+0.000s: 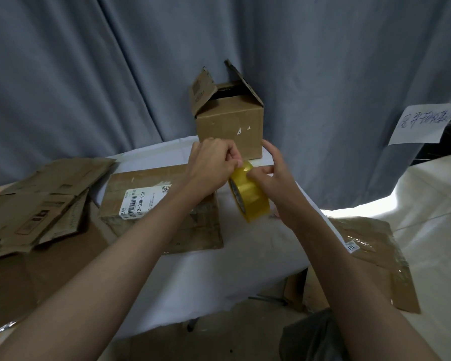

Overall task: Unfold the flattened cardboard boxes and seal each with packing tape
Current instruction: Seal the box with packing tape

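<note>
Both hands meet over the bench (pixel 219 269), which is draped in white cloth, and both are on a yellow tape roll (pixel 249 195) held on edge above the cloth. The left hand (pixel 214 165) has its fingers curled, its fingertips pinching at the top rim of the roll. The right hand (pixel 274 175) pinches the same upper part of the roll from the other side with thumb and a bent finger, while its index finger sticks out straight and another lies extended to the right. Whether a tape end is lifted between the fingertips cannot be told. Just left of the roll, under the left forearm, a closed box (pixel 151 204) lies on the bench with a white barcode label (pixel 136 204) on its top face. Behind the hands, at the far edge of the bench, an open box (pixel 229 126) stands upright with its top flaps raised. At the left a flat stack (pixel 39 204) of folded cardboard lies spread out, near the closed box. To the right, beyond the bench's edge, another flat carton (pixel 375 256) with glossy tape strips and a small label lies lower down. A grey curtain (pixel 89 74) hangs behind everything, with a handwritten paper sign (pixel 425 123) pinned at the right.
</note>
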